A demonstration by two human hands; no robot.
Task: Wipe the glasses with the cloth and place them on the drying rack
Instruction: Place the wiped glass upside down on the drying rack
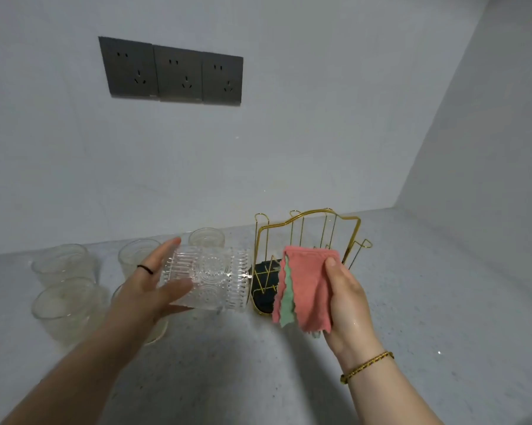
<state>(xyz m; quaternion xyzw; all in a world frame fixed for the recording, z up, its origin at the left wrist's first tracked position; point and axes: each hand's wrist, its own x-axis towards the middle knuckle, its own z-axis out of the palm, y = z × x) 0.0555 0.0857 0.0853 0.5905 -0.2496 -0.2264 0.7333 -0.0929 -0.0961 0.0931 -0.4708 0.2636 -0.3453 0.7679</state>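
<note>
Head: left hand (148, 289) holds glass (215, 277) (sideways), right hand (347, 299) cloth (307, 286).

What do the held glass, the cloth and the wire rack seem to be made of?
The glass: clear glass, perhaps plastic; glossy, see-through, with pressed ribs and circles.
The cloth: soft microfibre-like fabric; matt, fuzzy pink over green, wavy edges.
The rack: thin metal wire, shiny gold finish, on a dark base.

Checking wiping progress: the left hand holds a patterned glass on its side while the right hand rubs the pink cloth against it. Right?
Not quite. In the head view the pink cloth in the right hand hangs beside the patterned glass, not touching it. The left hand does hold the glass on its side.
</note>
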